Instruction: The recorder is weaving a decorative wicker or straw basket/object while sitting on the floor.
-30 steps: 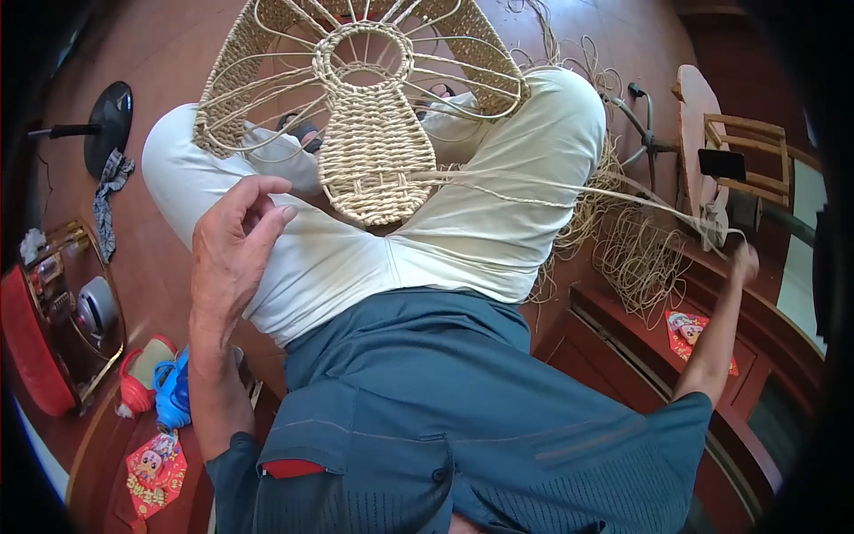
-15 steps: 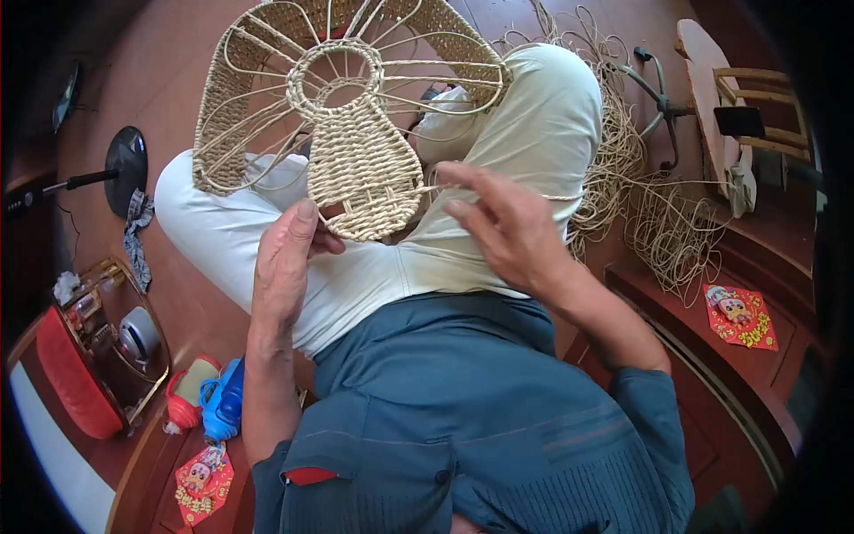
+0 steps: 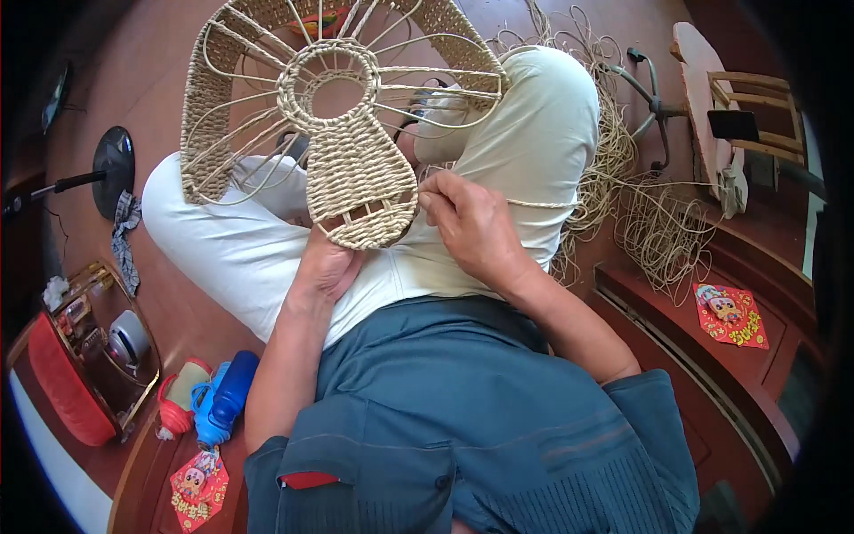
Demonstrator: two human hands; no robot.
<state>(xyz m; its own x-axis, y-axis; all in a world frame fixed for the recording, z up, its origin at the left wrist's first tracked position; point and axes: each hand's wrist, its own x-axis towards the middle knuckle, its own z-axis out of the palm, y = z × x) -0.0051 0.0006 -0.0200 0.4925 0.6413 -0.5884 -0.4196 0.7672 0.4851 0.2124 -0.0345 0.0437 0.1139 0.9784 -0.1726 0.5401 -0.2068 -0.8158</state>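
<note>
one woven basket (image 3: 360, 169), one cord (image 3: 541, 205): right fingers (image 3: 447, 188) pinching cord at edge; left hand (image 3: 331, 270) beneath, grip unclear.

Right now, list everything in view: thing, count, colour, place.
Woven piece: one, tan, upper centre.
Loose cord: uncountable, tan, right.
Chair: one, brown, upper right.
Slab: one, pale, beside chair.
Flat object: one, black, near chair.
Patterned papers: two, red, lower left and right.
Bottles: at least two, blue and red, lower left.
Padded piece: one, red, far left.
Round base: one, black, upper left.
Cloth: one, grey, below round base.
Trousers: one pair, white, centre.
Shirt: one, dark teal, bottom.
Left hand: one, under woven piece.
Right hand: one, beside woven piece.
</note>
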